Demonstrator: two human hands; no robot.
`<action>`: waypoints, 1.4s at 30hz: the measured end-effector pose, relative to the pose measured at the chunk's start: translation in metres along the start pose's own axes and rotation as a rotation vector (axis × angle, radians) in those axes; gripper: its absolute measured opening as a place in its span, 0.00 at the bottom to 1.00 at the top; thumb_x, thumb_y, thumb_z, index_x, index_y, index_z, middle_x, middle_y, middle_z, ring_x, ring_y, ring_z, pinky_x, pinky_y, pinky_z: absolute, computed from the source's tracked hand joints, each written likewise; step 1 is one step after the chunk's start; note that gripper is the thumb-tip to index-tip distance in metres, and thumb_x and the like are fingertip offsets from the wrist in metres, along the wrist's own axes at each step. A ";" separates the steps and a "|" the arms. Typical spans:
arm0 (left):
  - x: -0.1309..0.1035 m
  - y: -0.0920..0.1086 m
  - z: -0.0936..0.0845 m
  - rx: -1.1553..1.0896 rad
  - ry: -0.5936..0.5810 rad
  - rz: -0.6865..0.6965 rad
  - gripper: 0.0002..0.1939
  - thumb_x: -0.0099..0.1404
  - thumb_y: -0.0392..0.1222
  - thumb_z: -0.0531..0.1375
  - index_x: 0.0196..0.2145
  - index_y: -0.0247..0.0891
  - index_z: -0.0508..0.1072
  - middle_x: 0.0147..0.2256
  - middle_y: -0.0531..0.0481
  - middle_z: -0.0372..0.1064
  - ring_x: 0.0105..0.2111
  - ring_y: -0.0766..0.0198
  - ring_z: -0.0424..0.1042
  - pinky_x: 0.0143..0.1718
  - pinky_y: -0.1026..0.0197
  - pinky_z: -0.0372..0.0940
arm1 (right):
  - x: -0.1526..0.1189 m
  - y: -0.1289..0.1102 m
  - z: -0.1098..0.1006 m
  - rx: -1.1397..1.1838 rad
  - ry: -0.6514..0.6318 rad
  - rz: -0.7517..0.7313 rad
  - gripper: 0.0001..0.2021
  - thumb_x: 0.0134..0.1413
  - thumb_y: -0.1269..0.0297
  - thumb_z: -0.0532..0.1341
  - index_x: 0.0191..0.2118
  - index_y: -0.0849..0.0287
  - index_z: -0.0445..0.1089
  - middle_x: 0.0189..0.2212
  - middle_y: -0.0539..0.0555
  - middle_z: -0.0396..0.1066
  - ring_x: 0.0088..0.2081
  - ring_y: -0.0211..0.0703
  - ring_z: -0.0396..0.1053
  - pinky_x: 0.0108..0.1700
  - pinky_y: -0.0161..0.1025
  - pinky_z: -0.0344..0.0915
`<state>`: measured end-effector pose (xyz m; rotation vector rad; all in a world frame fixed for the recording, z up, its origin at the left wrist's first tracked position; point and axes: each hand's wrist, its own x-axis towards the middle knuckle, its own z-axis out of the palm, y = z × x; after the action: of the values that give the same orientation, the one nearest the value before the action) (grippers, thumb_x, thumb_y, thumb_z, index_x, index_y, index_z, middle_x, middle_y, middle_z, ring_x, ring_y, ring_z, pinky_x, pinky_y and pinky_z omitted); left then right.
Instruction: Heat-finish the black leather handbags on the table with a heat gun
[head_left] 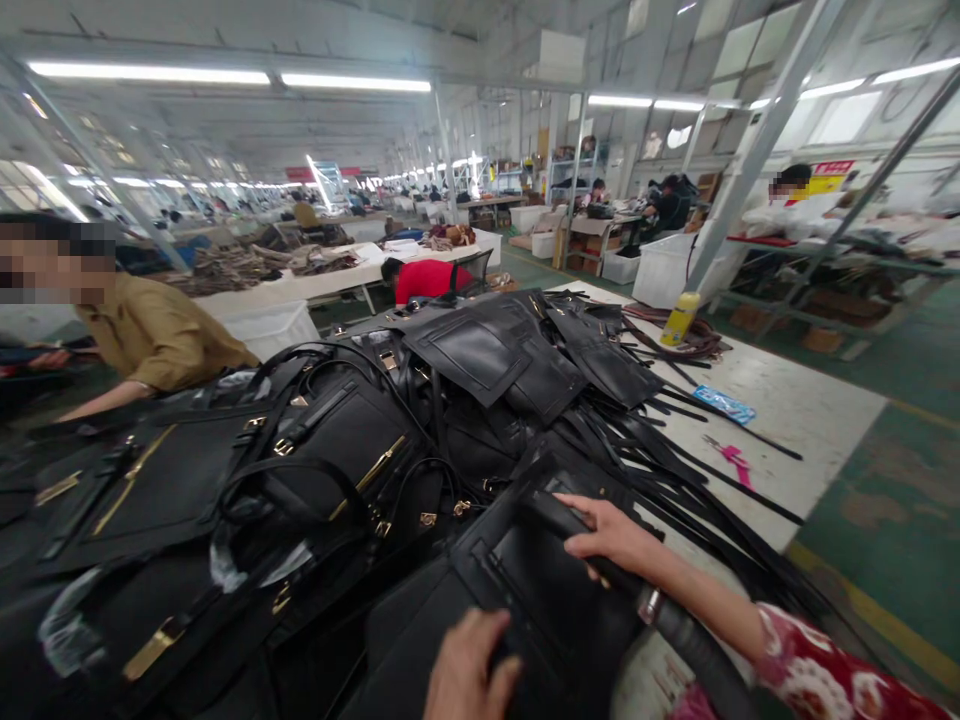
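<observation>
A black leather bag (517,580) with a stitched front strap lies right before me at the table's near side. At its lower edge is my left hand (469,670), slightly blurred, fingers and thumb curled around a dark part of the bag. My right hand (611,540) is closed around the bag's thick, rounded black handle (690,635), its index finger stretched along the top. Beyond the bag, loose black leather panels (472,345) are heaped up, and many long black straps (712,495) trail to the right.
Black bags with gold buckles and zips (322,450) cover the left side. On the white table (817,410) are pink-handled snips (735,462), a blue packet (724,403) and a yellow bottle (680,320). A co-worker in a tan sleeve (169,330) is at the left; another in red (431,282) bends ahead.
</observation>
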<state>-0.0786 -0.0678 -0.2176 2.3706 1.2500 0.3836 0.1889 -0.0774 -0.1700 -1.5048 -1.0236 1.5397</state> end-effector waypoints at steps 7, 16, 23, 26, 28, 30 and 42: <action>0.071 -0.049 -0.005 -0.790 0.015 -0.525 0.20 0.40 0.41 0.61 0.34 0.32 0.70 0.26 0.48 0.71 0.30 0.56 0.70 0.35 0.55 0.63 | -0.029 0.023 0.021 0.174 -0.233 0.098 0.34 0.37 0.73 0.59 0.55 0.54 0.53 0.31 0.51 0.70 0.14 0.30 0.64 0.13 0.24 0.58; 0.052 -0.051 0.020 -0.921 0.160 -0.546 0.16 0.42 0.39 0.61 0.32 0.33 0.71 0.31 0.45 0.73 0.36 0.55 0.70 0.39 0.57 0.62 | 0.030 0.009 0.056 0.173 -0.246 0.081 0.35 0.36 0.72 0.60 0.56 0.56 0.52 0.17 0.46 0.66 0.13 0.32 0.63 0.12 0.25 0.58; 0.046 -0.057 0.026 -0.966 0.271 -0.580 0.20 0.44 0.42 0.62 0.37 0.34 0.72 0.36 0.45 0.72 0.38 0.55 0.69 0.43 0.55 0.61 | 0.026 -0.004 0.061 0.177 -0.328 0.022 0.35 0.37 0.71 0.60 0.56 0.54 0.52 0.20 0.47 0.68 0.14 0.32 0.63 0.14 0.25 0.57; 0.046 -0.059 0.027 -0.933 0.283 -0.600 0.18 0.42 0.42 0.62 0.34 0.34 0.73 0.35 0.46 0.73 0.38 0.53 0.69 0.44 0.53 0.60 | 0.030 -0.002 0.072 0.173 -0.361 0.047 0.34 0.36 0.72 0.60 0.54 0.55 0.54 0.19 0.45 0.66 0.13 0.31 0.62 0.14 0.24 0.56; 0.047 -0.060 0.028 -0.917 0.277 -0.602 0.17 0.43 0.42 0.62 0.33 0.35 0.74 0.34 0.46 0.73 0.37 0.53 0.70 0.44 0.53 0.60 | 0.036 -0.002 0.081 0.168 -0.309 0.021 0.34 0.35 0.72 0.60 0.54 0.55 0.54 0.22 0.46 0.68 0.13 0.30 0.62 0.14 0.25 0.57; 0.047 -0.060 0.030 -0.919 0.276 -0.597 0.18 0.44 0.42 0.62 0.35 0.35 0.73 0.35 0.46 0.73 0.37 0.55 0.70 0.42 0.55 0.61 | 0.040 -0.003 0.087 0.171 -0.255 -0.016 0.35 0.35 0.72 0.61 0.55 0.54 0.52 0.28 0.48 0.69 0.13 0.29 0.61 0.13 0.26 0.58; 0.032 -0.020 0.017 0.148 0.159 -0.128 0.17 0.58 0.33 0.46 0.36 0.43 0.72 0.32 0.48 0.67 0.31 0.62 0.66 0.33 0.59 0.59 | -0.006 -0.012 0.054 0.059 -0.125 -0.030 0.36 0.38 0.73 0.59 0.57 0.55 0.50 0.36 0.51 0.68 0.15 0.27 0.60 0.15 0.26 0.58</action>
<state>-0.0672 -0.0355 -0.2410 2.4042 1.5427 0.4616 0.1352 -0.0807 -0.1568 -1.3610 -1.0568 1.6452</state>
